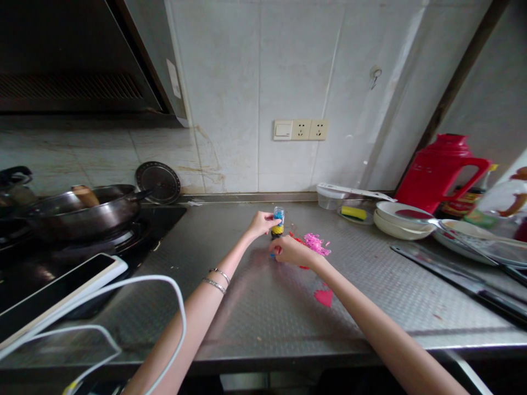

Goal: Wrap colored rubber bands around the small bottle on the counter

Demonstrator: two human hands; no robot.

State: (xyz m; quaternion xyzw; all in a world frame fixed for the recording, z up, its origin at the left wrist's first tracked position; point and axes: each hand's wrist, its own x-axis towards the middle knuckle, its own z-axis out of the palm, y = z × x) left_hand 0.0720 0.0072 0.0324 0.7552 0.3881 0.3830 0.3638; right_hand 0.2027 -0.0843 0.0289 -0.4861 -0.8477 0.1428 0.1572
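Observation:
My left hand (pixel 262 223) is closed around a small clear bottle (pixel 279 214), which stands upright with layers of blue, yellow and black bits inside. Just in front of it, my right hand (pixel 290 249) has its fingers curled together low over the counter. A small blue bit (pixel 272 255) shows beside those fingertips; whether they grip anything is hidden. Right of the right hand lies a loose pile of pink strands or small bands (pixel 316 243), with red bits (pixel 297 237) partly behind the hand. A red heart-shaped piece (pixel 323 298) lies nearer the counter's front.
On the left, a steel pan (pixel 88 211) sits on the black stove, near a phone-like device (pixel 61 291) with a white cable (pixel 164 278). To the right are stacked bowls (pixel 401 222), a knife (pixel 453 271), a yellow sponge (pixel 353 213) and a red thermos (pixel 436 170).

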